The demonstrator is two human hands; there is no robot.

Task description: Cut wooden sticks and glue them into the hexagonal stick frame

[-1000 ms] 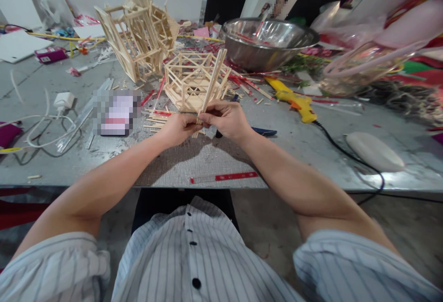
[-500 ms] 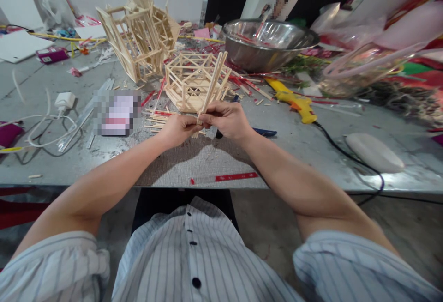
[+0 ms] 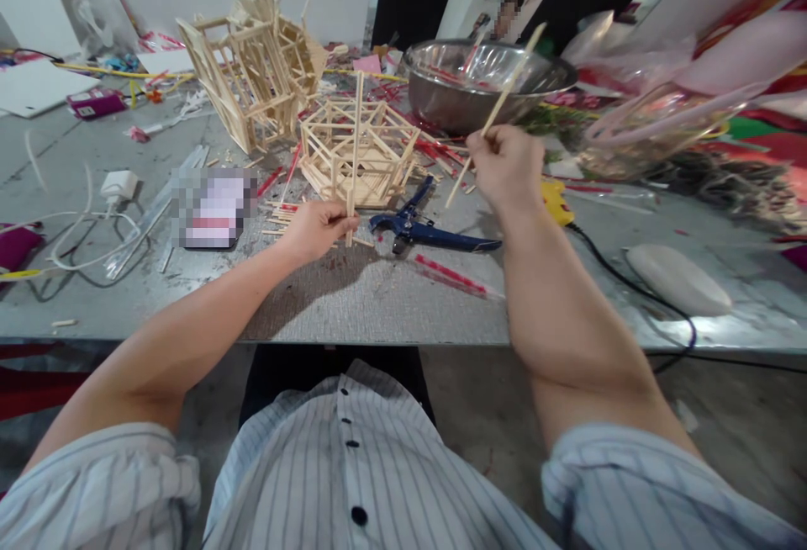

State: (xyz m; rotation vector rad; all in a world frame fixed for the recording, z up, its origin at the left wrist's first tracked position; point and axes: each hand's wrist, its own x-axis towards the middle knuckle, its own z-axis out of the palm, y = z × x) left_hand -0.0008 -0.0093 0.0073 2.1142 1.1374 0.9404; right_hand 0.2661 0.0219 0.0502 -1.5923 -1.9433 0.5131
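Observation:
My left hand (image 3: 319, 229) pinches upright wooden chopsticks (image 3: 357, 129) near their lower end, in front of a hexagonal stick frame (image 3: 315, 150). How many it grips, I cannot tell. Farther right and higher, my right hand (image 3: 512, 167) is closed on a single wooden chopstick (image 3: 514, 79), tilted with its top to the right. On the table between my hands lies a dark blue hand cutter (image 3: 445, 237). Short cut sticks (image 3: 277, 218) are scattered behind my left hand. A red and clear wrapper (image 3: 450, 272) lies in front of the cutter.
A taller stick structure (image 3: 243, 121) stands behind on the left. At the back right is a steel bowl (image 3: 435, 100). My right hand partly hides a yellow glue gun (image 3: 556, 201), its black cord trailing right. A phone (image 3: 214, 209) and white charger (image 3: 118, 186) lie left.
My hands have parted: the right moved up and right with one chopstick, while the left stayed near its place. The blue cutter is now uncovered, and the wrapper has shifted right and back.

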